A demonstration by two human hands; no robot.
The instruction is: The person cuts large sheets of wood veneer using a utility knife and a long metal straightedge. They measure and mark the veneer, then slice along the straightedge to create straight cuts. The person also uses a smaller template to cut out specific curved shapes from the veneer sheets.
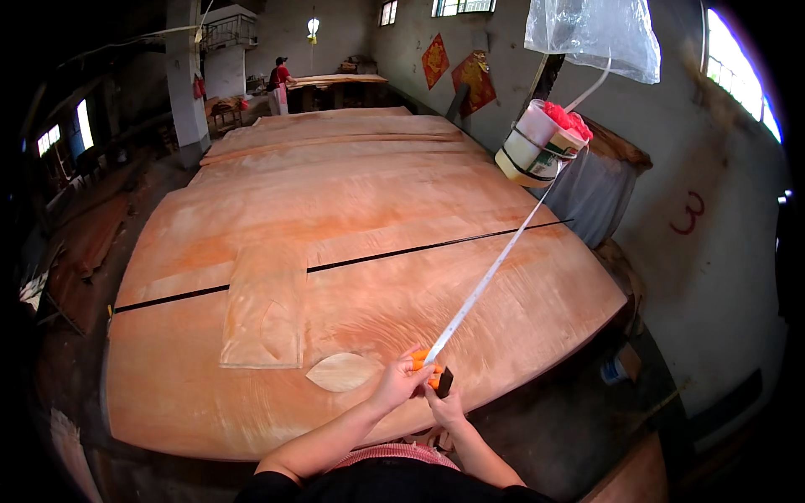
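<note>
A long white strip of tape (475, 295) runs taut from the hanging tub (537, 144) down to my hands. Its near end is pinched in my left hand (404, 379), whose fingertips wear orange covers. Close against it, my right hand (444, 402) grips a dark flat tool (445, 382), also with orange on a finger; the tool's exact kind is unclear. Both hands are above the near edge of a broad stack of thin reddish wood veneer sheets (184, 394). Left of my hands, a pale leaf-shaped patch (342, 372) shows in the top sheet.
A loose rectangular veneer piece (264, 310) lies over a long black straight strip (419, 248) crossing the stack. Pink material (568, 120) fills the tub's top, beneath a clear plastic bag (594, 38). Another person (280, 84) stands at a far table. A pillar (186, 75) rises at left.
</note>
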